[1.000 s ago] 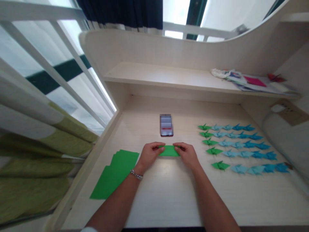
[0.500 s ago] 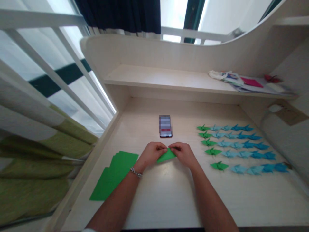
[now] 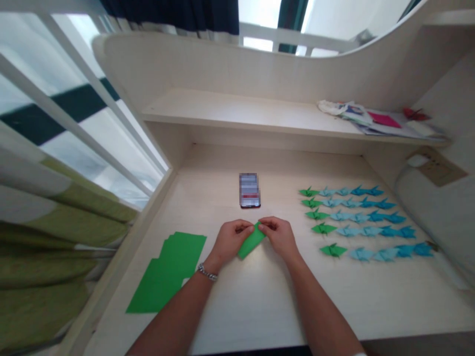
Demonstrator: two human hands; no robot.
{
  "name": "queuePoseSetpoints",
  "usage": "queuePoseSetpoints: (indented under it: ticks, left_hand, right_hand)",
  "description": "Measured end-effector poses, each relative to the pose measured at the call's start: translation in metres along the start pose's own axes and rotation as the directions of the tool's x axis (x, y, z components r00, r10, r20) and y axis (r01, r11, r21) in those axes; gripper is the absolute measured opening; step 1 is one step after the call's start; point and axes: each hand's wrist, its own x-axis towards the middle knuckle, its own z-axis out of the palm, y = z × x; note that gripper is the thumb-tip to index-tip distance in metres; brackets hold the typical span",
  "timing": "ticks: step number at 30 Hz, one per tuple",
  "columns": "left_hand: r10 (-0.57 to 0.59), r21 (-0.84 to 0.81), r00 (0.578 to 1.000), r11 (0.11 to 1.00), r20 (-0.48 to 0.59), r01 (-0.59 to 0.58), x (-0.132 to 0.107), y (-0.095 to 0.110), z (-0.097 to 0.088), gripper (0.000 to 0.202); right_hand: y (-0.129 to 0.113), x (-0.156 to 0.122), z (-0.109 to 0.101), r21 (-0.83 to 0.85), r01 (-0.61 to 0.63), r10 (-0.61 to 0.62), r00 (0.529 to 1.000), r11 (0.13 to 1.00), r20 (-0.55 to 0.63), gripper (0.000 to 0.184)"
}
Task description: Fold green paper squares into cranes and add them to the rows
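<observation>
Between my hands is a folded piece of green paper (image 3: 251, 243), slanting from upper right to lower left just above or on the desk. My left hand (image 3: 233, 238) pinches its upper left edge with thumb and fingers. At the top corner, my right hand (image 3: 279, 235) has its thumb and fingertips closed on the same paper. Left of my hands lie several green paper sheets (image 3: 174, 262), overlapping in a stepped stack, partly behind my left forearm. To the right stand rows of folded paper cranes, a green crane (image 3: 333, 250) at the left end of the front row.
A phone (image 3: 250, 190) with a blurred screen lies beyond my hands. Light blue cranes (image 3: 361, 254) and darker blue cranes (image 3: 404, 251) fill the right side. Papers (image 3: 352, 111) rest on the shelf (image 3: 230, 111); a wall socket (image 3: 438, 165) holds a plug and cable.
The green paper has turned from nearly level to a steeper slant, its lower end now pointing down left. Both hands keep their pinch. The whole view has shifted slightly.
</observation>
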Motion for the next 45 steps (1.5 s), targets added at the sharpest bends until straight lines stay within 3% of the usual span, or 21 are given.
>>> queuePoseSetpoints:
  ticks: [5,22,28,37,45]
  left_hand:
    - [-0.009,-0.053,1.0,0.999,-0.03,0.007,-0.001,-0.004,0.003,0.024]
    - [-0.037,-0.048,0.999,0.998,0.011,0.037,-0.001,-0.004,0.006,0.023]
    - [-0.039,-0.086,0.994,0.996,-0.102,0.031,-0.001,-0.006,0.007,0.026]
    - [-0.072,-0.149,0.996,0.987,-0.047,0.064,0.0,-0.008,0.006,0.03]
    - [-0.076,-0.133,0.991,0.989,-0.107,0.062,-0.001,-0.007,0.008,0.029]
  right_hand:
    - [-0.005,-0.003,0.003,-0.012,0.015,-0.015,0.998,1.0,-0.057,0.02]
    - [-0.007,-0.007,0.006,-0.139,0.073,-0.075,0.997,0.988,-0.005,0.015]
    - [0.001,-0.003,0.008,0.024,-0.006,0.007,1.0,1.0,-0.017,0.023]
    - [-0.003,-0.005,0.007,0.025,-0.022,0.022,1.0,0.999,-0.016,0.019]
    - [-0.007,-0.005,0.011,0.289,-0.119,0.153,0.983,0.95,-0.099,0.031]
